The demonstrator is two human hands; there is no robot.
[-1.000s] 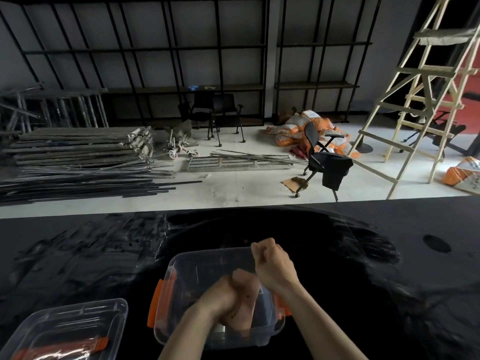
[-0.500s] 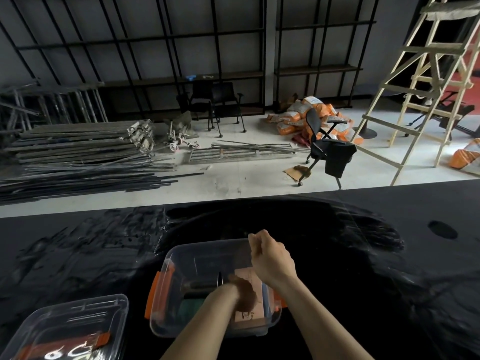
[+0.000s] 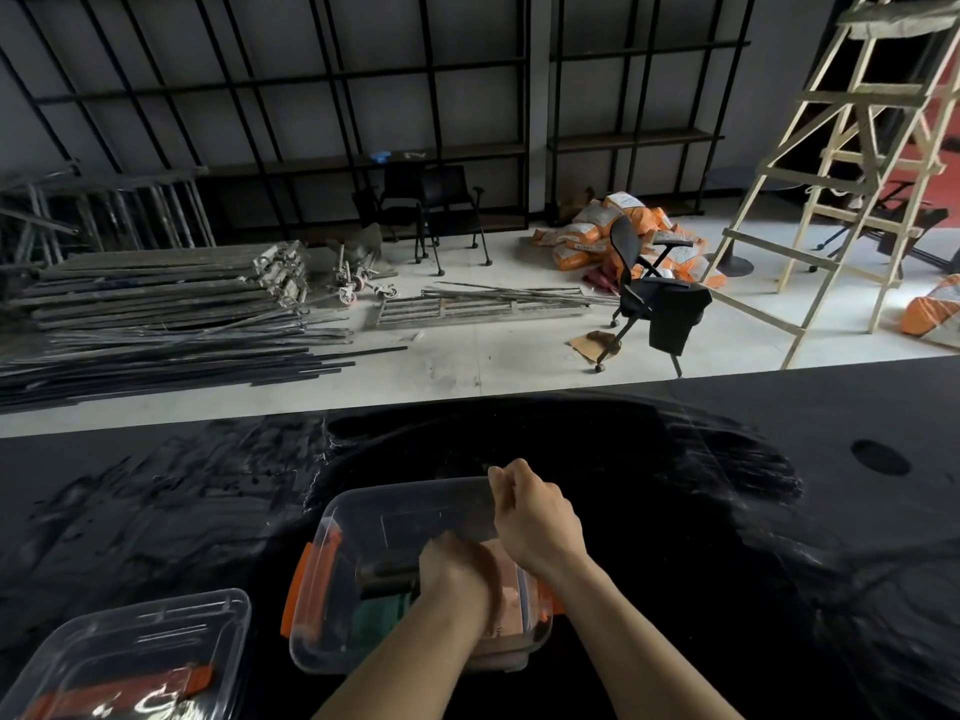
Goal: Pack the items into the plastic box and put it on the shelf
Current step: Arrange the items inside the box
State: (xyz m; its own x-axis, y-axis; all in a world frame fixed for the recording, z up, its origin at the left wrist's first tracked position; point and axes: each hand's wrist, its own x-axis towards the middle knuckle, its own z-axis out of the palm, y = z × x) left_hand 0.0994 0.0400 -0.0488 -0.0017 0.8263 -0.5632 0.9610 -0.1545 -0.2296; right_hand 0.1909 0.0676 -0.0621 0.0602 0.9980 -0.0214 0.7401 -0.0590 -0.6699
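A clear plastic box [image 3: 332, 631] with orange side latches stands on the black table in front of me. My left hand [image 3: 457, 574] reaches down inside it and presses on a pinkish-brown flat item [image 3: 506, 600]; whether it grips the item I cannot tell. A dark item and a green item [image 3: 382, 613] lie in the box to the left of that hand. My right hand [image 3: 535, 517] is closed on the box's far right rim. Dark metal shelving [image 3: 457, 158] stands against the back wall.
The box's clear lid [image 3: 130, 662] with an orange handle lies at the table's lower left. A round hole [image 3: 880, 457] shows in the table at the right. Beyond the table are stacked metal bars, office chairs, orange sacks and a wooden ladder [image 3: 831, 189].
My left hand has pushed the pinkish-brown item from upright down flat into the box. The right hand stays on the rim. The camera has tilted down slightly.
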